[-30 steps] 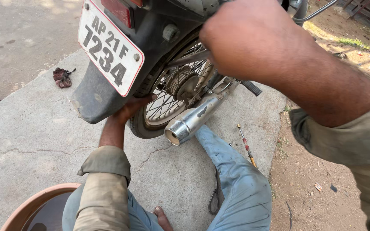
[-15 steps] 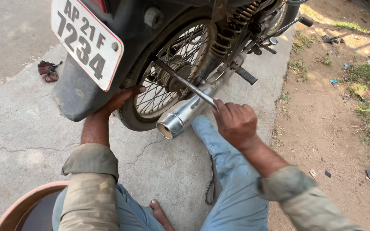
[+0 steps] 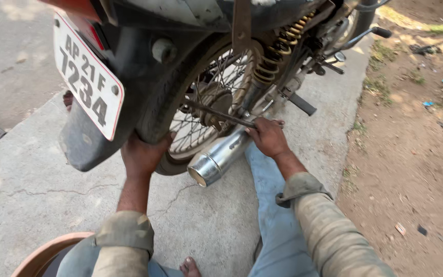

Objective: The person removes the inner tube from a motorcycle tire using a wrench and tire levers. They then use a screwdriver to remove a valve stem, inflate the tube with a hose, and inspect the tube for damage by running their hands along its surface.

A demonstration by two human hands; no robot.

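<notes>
The person sits low on the concrete floor point(image 3: 37, 205) behind a motorcycle, whose rear wheel point(image 3: 190, 118) fills the upper middle of the view. The two hands are well apart, one on each side of that wheel.

The left hand point(image 3: 143, 154) presses up against the black tyre point(image 3: 155, 118) at about seven o'clock on the wheel, palm on the rubber and fingers spread around its curve, just beside the dark mudguard point(image 3: 83, 143) that carries a white number plate point(image 3: 85, 77). It is pressed against the tyre, not closed around it.

The right hand point(image 3: 267, 136) sits at about four o'clock from the hub, its fingers curled shut on the near end of a long thin metal rod point(image 3: 216, 114). The rod runs from that fist up and left across the spokes toward the hub point(image 3: 214, 102). Just below the fist lies the chrome exhaust pipe point(image 3: 221, 156), its open end pointing toward six o'clock; whether the hand rests on it I cannot tell.

Above the right hand a yellowish coiled shock spring point(image 3: 278, 54) climbs toward one o'clock, and a black footpeg point(image 3: 298, 102) juts out at two o'clock. The person's blue trouser leg point(image 3: 273, 215) stretches under the exhaust, and a bare toe point(image 3: 190, 266) shows at the bottom edge. A curved terracotta-coloured rim point(image 3: 42, 251) sits at the bottom left, and bare dirt point(image 3: 416, 169) lies off to the right.
</notes>
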